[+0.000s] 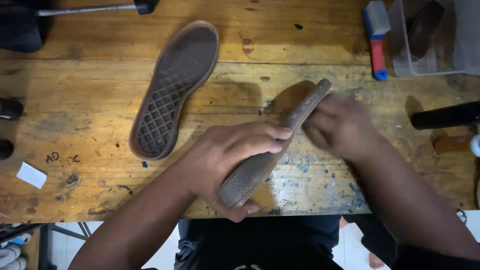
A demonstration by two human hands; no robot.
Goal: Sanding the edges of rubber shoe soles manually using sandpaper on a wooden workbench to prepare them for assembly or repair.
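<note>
held sole: a brown rubber shoe sole (272, 150) tilted on edge above the table's near edge
left hand: left hand (225, 160), fingers clenched around the sole's near half
right hand: right hand (340, 125), blurred, against the sole's far end; i cannot tell its grip
second sole: another sole (175, 87) flat, tread up, well apart
table: worn wooden table (90, 130)
brush: blue and red brush (376, 37), far right

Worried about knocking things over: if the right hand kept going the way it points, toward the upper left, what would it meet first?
The right hand already touches the held sole. Beyond it, bare wooden table, then probably the other sole lying flat, though depth is unclear.
</note>
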